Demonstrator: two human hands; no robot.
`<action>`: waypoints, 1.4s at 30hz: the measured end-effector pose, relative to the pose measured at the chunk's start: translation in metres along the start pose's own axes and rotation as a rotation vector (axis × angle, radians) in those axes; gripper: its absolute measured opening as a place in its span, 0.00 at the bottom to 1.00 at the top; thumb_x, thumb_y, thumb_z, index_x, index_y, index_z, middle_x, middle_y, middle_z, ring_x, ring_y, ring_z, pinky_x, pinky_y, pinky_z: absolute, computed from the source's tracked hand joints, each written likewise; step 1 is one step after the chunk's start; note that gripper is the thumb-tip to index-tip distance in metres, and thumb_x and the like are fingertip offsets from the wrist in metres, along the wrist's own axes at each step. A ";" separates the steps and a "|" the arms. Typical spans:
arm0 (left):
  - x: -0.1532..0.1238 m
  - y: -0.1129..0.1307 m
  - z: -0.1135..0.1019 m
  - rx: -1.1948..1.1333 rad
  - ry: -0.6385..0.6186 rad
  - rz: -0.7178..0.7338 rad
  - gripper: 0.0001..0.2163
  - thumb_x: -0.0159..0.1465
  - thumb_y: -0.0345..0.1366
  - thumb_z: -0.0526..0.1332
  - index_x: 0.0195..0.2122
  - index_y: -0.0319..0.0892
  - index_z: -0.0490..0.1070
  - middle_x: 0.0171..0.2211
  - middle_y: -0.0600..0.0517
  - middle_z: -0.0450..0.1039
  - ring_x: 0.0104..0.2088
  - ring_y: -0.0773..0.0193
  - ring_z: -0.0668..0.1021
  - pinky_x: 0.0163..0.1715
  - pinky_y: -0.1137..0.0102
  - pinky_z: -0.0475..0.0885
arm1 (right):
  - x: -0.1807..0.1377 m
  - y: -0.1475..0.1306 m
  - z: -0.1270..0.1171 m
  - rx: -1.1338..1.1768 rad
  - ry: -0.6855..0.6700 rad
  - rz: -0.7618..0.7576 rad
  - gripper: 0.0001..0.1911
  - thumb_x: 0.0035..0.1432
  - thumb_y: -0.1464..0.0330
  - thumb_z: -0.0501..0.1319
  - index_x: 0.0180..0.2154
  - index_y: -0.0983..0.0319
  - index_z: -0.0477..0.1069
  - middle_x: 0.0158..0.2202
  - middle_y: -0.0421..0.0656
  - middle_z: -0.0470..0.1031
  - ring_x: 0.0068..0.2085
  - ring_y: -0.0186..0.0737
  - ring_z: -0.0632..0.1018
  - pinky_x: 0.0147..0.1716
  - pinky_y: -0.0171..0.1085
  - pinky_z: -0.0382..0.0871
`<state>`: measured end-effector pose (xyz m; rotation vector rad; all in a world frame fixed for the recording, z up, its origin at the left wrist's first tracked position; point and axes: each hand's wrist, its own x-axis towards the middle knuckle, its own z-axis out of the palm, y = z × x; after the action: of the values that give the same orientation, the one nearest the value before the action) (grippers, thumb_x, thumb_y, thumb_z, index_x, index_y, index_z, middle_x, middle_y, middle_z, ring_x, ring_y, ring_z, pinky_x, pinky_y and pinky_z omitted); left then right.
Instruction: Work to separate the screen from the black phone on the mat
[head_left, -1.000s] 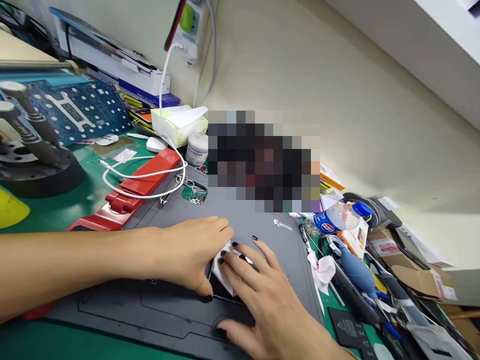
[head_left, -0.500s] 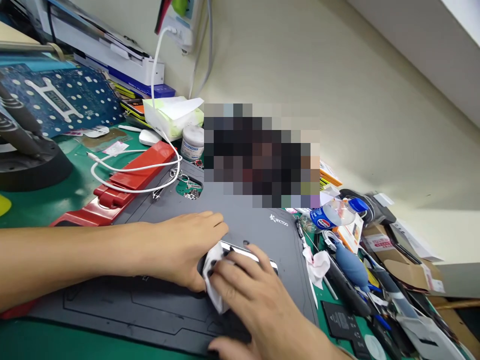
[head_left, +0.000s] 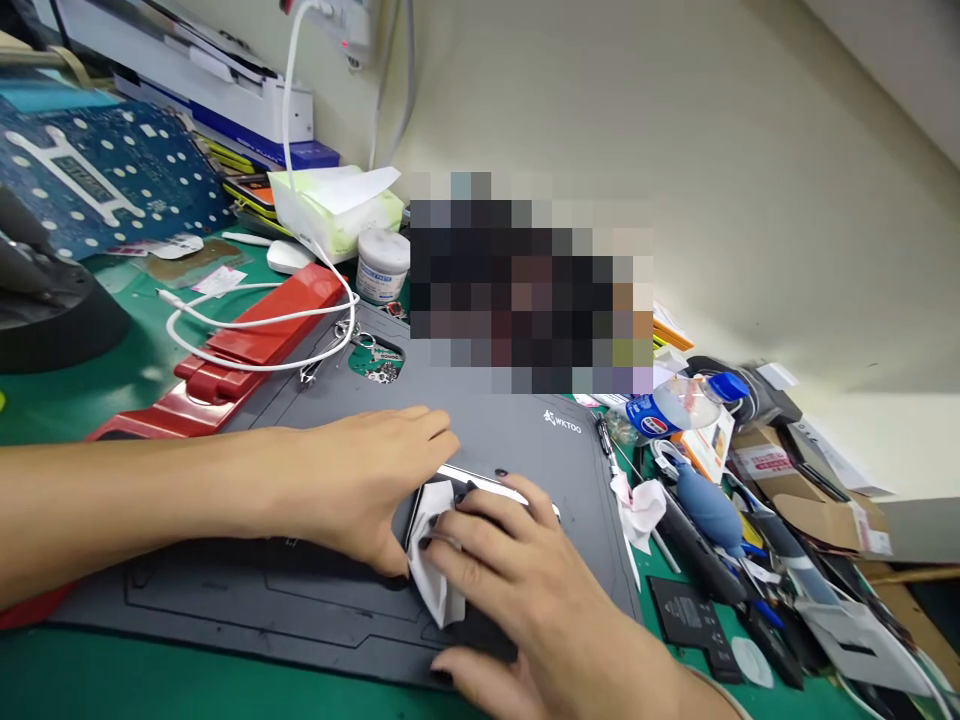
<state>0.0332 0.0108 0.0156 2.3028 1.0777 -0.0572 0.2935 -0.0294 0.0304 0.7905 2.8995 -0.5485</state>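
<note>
A phone with a silvery edge lies on the dark grey work mat, mostly covered by my hands. My left hand closes around its left end, thumb on the near side and fingers on the far side. Over the phone, my right hand presses a folded white tissue with bent fingertips. The tissue sticks out towards my left hand, and a dark strip of phone shows between them. My right thumb rests apart, low over the mat.
A red clamp-like tool and white cable lie at the left. Behind stand a paste jar and tissue box. On the right are a bottle, blue air blower, black battery and crumpled tissue.
The view has shifted slightly. My right hand and the tissue have slid a little right along the phone, exposing a dark strip beside my left hand, which keeps its hold.
</note>
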 end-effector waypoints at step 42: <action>0.012 -0.009 0.022 -0.089 0.249 0.137 0.41 0.53 0.50 0.86 0.65 0.51 0.74 0.57 0.46 0.79 0.62 0.39 0.82 0.64 0.53 0.79 | -0.002 -0.004 -0.009 -0.119 -0.027 0.144 0.38 0.73 0.53 0.74 0.76 0.61 0.72 0.75 0.54 0.81 0.75 0.63 0.77 0.85 0.68 0.56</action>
<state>0.0389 0.0116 -0.0104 2.3387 1.0154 0.3327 0.2931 -0.0303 0.0409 0.9570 2.7913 -0.3662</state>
